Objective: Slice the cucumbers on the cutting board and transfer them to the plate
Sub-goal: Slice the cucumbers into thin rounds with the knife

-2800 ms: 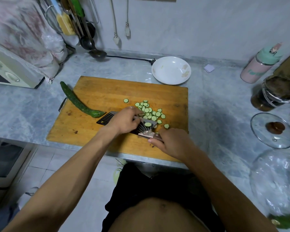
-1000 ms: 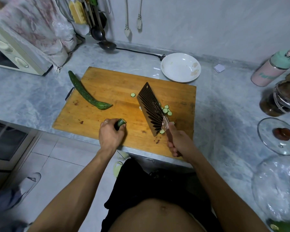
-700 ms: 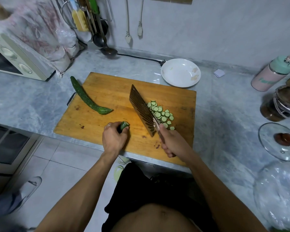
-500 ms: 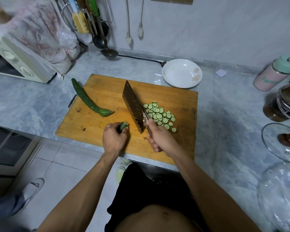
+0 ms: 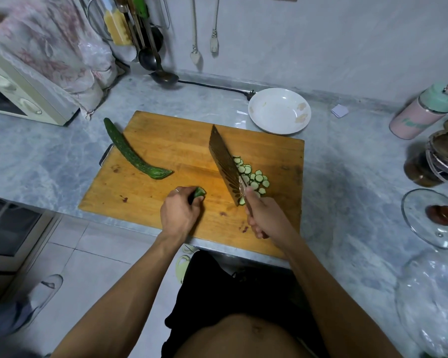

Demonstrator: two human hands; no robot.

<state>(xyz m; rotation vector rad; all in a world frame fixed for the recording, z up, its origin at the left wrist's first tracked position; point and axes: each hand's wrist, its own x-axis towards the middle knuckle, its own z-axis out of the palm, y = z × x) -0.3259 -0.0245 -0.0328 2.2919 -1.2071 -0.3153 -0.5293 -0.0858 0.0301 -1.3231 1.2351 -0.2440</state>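
Note:
A wooden cutting board [image 5: 166, 148] lies on the grey counter. My left hand [image 5: 179, 215] grips a short cucumber end piece [image 5: 199, 193] near the board's front edge. My right hand [image 5: 265, 218] holds the handle of a cleaver [image 5: 224, 161], whose blade stands on edge against a pile of cucumber slices [image 5: 251, 175], the slices lying on its right side. A long partly cut cucumber [image 5: 130, 153] lies across the board's left edge. The white plate [image 5: 279, 113] sits just beyond the board's far right corner and holds no cucumber.
A microwave [image 5: 13, 96] under a cloth stands at the far left. A ladle [image 5: 163, 76] and a power cord lie at the back. A pink bottle [image 5: 424, 112], a dark jar [image 5: 435, 161] and a glass lid [image 5: 435, 218] stand on the right.
The slices were spread on the board with my left hand on the flat blade; now the left hand holds the end piece and the upright cleaver has gathered the slices into a pile.

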